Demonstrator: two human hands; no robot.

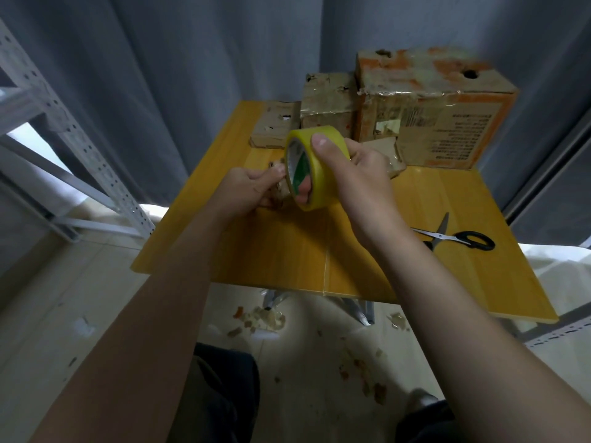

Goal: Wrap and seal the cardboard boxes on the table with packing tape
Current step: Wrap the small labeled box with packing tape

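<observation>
1. Tape roll (323, 187): the right grip (361, 174) is closed around it above the desk (319, 251), thumb on the outer face, fingers through the core. Light, stiff ring with slick film, so the core seems the safest hold.
2. Left grip (249, 187) pinches what looks like the tape end (282, 190) at the rim. Probably sticky and floppy.
3. Cardboard boxes (441, 123) sit along the far edge, battered. Scissors (460, 239) lie off right.

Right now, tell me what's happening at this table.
A person is handling packing tape. The right hand grips the yellow tape roll, thumb on top, fingers through its core. The left hand pinches a small brown piece against the roll's side; what it is, I cannot tell. Three worn cardboard boxes sit at the far edge of the yellow table, and scissors lie untouched to the right.
</observation>
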